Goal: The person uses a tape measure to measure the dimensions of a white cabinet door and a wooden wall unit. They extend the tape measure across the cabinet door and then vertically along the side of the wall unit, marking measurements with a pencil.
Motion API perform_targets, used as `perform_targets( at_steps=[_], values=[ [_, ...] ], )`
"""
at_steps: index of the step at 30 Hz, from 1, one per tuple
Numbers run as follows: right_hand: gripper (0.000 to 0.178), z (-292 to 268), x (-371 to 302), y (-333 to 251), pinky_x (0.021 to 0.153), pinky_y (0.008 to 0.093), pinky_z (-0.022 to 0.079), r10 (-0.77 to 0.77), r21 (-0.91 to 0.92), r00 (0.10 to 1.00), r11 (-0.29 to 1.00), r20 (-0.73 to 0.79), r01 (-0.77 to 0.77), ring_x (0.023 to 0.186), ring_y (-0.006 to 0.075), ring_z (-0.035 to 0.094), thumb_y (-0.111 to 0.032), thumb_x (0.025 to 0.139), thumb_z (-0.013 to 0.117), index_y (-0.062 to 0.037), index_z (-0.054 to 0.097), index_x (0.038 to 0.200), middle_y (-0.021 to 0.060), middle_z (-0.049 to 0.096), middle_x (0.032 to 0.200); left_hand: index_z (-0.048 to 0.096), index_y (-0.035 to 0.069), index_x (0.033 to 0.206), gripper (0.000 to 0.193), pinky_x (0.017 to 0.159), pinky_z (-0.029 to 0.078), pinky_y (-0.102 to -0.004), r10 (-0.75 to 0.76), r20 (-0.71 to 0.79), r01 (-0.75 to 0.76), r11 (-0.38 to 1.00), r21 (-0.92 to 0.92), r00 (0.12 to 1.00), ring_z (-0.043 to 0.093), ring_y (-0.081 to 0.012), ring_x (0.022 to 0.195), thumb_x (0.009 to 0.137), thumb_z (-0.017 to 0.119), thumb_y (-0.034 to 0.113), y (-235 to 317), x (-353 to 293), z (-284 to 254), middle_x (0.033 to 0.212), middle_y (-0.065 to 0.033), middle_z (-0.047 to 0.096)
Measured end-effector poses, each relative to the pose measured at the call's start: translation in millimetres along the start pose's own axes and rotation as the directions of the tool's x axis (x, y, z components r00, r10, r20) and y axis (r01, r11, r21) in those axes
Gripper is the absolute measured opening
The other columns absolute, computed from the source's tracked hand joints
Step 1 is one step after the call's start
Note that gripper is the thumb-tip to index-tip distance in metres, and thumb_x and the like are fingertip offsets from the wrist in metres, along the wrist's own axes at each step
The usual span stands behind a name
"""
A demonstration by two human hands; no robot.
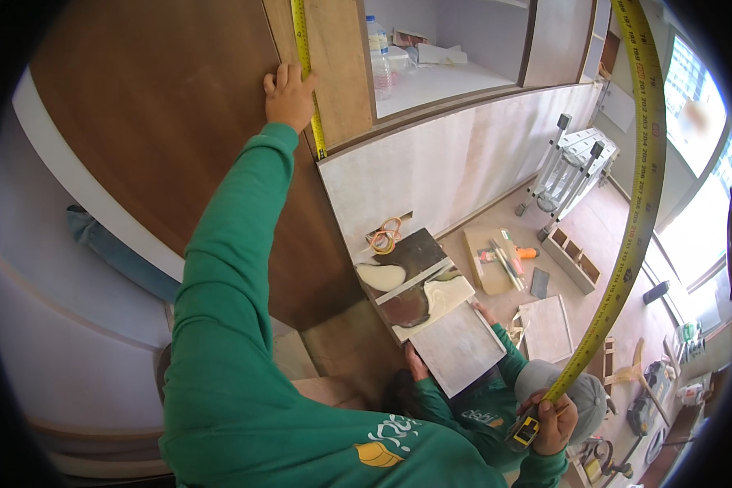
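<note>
Green sleeve point(228, 220), half-open left hand point(290, 96) on tape point(649, 146), right hand point(558, 423) around its case point(526, 432), plastic bottle point(375, 37) in cupboard point(455, 88).

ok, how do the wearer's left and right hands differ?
Place: the left hand is raised against the wood upright; the right hand is low in the picture.
Hold: the left hand is at a yellow tape strip; the right hand grips the tape case.
Tape: the left hand's strip runs along the wood; the right hand's blade arcs through open air.
Shared: both bare, green-sleeved.
</note>
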State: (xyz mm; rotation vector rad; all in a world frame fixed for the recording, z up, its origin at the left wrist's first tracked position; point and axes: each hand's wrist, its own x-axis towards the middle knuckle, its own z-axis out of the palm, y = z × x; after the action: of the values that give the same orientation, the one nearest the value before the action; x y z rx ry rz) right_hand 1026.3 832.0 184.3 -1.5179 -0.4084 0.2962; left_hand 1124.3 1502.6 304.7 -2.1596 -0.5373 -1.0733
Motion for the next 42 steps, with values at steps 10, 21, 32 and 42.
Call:
perform_targets(
  at_steps=[10, 21, 32, 42],
  values=[
    [0.026, -9, -1, -2, 0.058, 0.0303, 0.051, 0.016, 0.002, 0.995, 1.0, -0.094, -0.016, 0.064, 0.0217, 0.064, -0.022, 0.096, 0.056, 0.0034, 0.058, 0.088, 0.0136, 0.062, 0.081, 0.066, 0.017, 0.091, 0.007, 0.119, 0.018, -0.0513, 0.557, 0.333, -0.586, 0.81, -0.016, 0.761, 0.042, -0.0173, 0.131, 0.085, 0.061, 0.016, -37, 64, -39, 0.108, 0.0005, 0.059],
    [0.023, -11, 2, -3, 0.059, 0.0295, 0.051, -0.033, 0.005, 0.993, 0.999, -0.117, 0.034, 0.065, 0.0213, 0.063, -0.02, 0.096, 0.056, 0.0025, 0.056, 0.09, 0.0149, 0.062, 0.082, 0.068, 0.015, 0.084, 0.006, 0.119, 0.02, -0.0506, 0.562, 0.412, -0.616, 0.788, -0.003, 0.718, 0.046, -0.0201, 0.123, 0.084, 0.061, 0.015, -39, 82, -66, 0.097, 0.0004, 0.058],
    [0.023, -5, 1, 2, 0.059, 0.0297, 0.051, 0.012, 0.046, 0.992, 0.999, -0.123, -0.007, 0.065, 0.0212, 0.063, -0.019, 0.095, 0.056, 0.0036, 0.056, 0.091, 0.0154, 0.062, 0.082, 0.074, 0.017, 0.082, 0.01, 0.116, 0.022, -0.0495, 0.532, 0.458, -0.606, 0.795, 0.017, 0.712, 0.046, -0.0214, 0.121, 0.079, 0.065, 0.013, -33, 75, -56, 0.094, 0.0002, 0.062],
    [0.024, 2, 8, 2, 0.059, 0.0309, 0.053, -0.031, 0.03, 0.996, 0.999, -0.083, 0.034, 0.065, 0.022, 0.064, -0.019, 0.095, 0.056, 0.0042, 0.056, 0.091, 0.0152, 0.06, 0.083, 0.077, 0.018, 0.086, 0.016, 0.113, 0.025, -0.0475, 0.437, 0.494, -0.541, 0.837, 0.083, 0.752, 0.049, -0.0228, 0.117, 0.083, 0.063, 0.022, -34, 77, -51, 0.092, -0.0036, 0.069]
  ],
)
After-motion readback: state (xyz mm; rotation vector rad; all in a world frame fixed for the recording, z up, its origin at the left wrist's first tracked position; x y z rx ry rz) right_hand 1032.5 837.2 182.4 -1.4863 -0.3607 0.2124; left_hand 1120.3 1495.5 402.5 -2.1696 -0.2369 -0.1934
